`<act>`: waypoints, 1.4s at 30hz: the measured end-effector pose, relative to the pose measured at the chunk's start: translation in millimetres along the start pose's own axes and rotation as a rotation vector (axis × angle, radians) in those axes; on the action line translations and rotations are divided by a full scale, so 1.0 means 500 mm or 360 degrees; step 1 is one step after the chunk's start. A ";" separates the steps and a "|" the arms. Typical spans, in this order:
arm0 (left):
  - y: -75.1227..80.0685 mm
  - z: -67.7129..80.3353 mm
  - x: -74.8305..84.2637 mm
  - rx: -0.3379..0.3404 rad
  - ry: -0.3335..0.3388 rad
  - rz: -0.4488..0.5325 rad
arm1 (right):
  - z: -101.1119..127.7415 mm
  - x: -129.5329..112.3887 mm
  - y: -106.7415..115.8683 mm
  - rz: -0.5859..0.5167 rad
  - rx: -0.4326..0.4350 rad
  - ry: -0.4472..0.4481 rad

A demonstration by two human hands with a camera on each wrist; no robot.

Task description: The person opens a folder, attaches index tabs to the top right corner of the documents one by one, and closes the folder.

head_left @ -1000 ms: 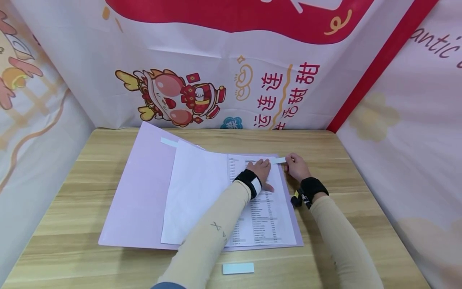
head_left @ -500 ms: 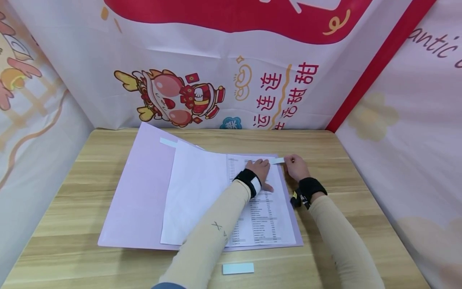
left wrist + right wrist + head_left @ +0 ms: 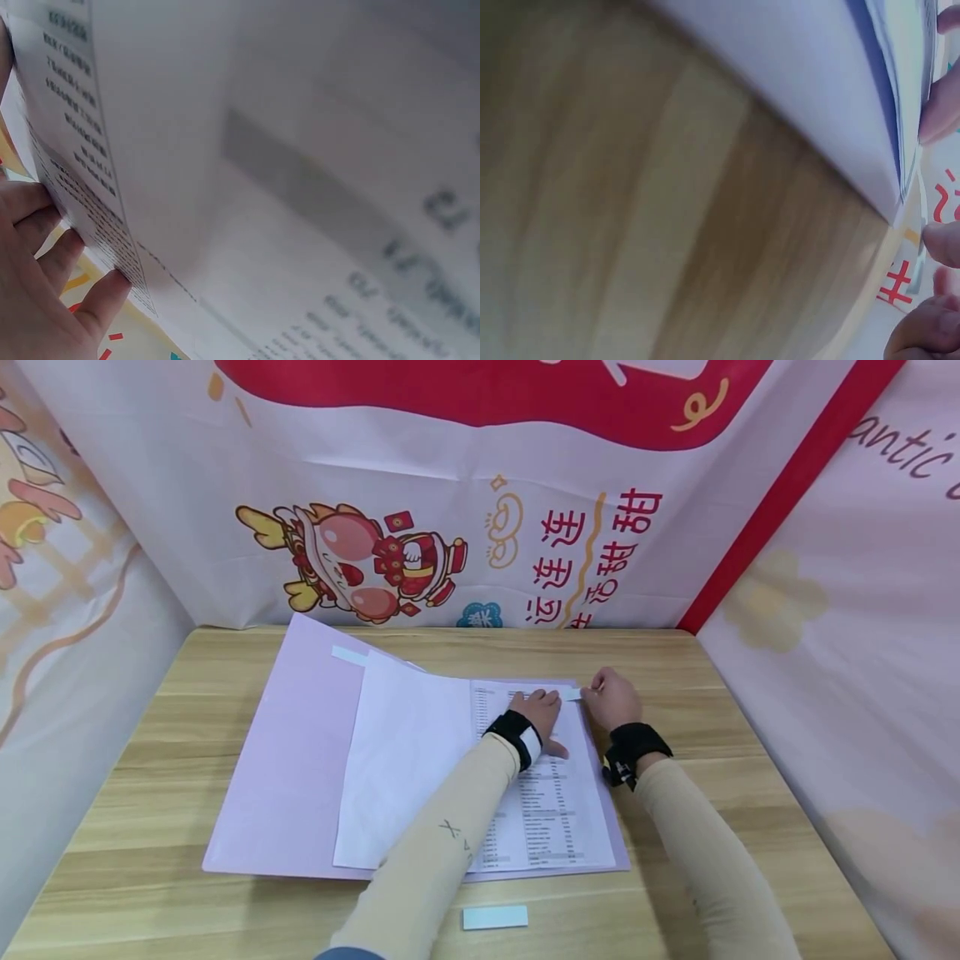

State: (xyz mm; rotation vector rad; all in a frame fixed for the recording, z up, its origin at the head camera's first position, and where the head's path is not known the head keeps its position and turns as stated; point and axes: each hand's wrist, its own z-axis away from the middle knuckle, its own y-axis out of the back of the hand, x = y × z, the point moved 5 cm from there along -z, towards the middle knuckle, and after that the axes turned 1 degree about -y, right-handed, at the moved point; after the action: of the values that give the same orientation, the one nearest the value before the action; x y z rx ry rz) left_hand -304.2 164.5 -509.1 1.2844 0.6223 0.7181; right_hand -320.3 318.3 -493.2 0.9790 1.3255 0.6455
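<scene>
A lilac folder (image 3: 292, 777) lies spread on the table, with printed sheets (image 3: 543, 827) on its right side and a white page (image 3: 397, 760) turned to the left. My left hand (image 3: 538, 714) rests on the printed sheets near the top, fingers spread. At the upper right corner, a short pale blue strip (image 3: 573, 694) reaches past the sheets' edge. My right hand (image 3: 613, 702) pinches its outer end. The right wrist view shows this strip (image 3: 921, 259) bowed beside the thumb (image 3: 943, 244); the fingers' full grip is cut off by the frame.
Another pale blue strip (image 3: 495, 917) lies on the wooden table (image 3: 705, 827) in front of the folder. A similar strip (image 3: 349, 656) is on the folder's raised left cover. Printed cloth (image 3: 480, 527) hangs behind the table and along both sides.
My right hand has shifted slightly left toward the sheets' corner, and less of the strip shows between the hands. The left hand stays in place.
</scene>
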 end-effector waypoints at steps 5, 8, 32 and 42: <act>0.003 0.005 0.000 0.0002 0.0002 0.0005 | 0.002 -0.018 -0.014 0.0056 -0.0066 0.0032; 0.007 0.011 0.002 0.0000 -0.0001 0.0005 | 0.002 -0.022 -0.025 0.0056 -0.0103 0.0034; 0.018 0.013 0.001 -0.0004 -0.0008 0.0016 | -0.004 -0.031 -0.041 0.0031 -0.0233 -0.0106; 0.008 0.002 -0.002 0.0005 0.0007 0.0035 | -0.013 -0.044 -0.044 0.0077 -0.0184 -0.0045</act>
State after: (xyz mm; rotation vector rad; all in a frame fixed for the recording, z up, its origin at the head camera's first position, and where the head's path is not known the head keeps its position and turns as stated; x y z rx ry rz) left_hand -304.6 163.4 -504.8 1.2945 0.6137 0.7385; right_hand -333.2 290.6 -501.1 0.9255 1.2289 0.7345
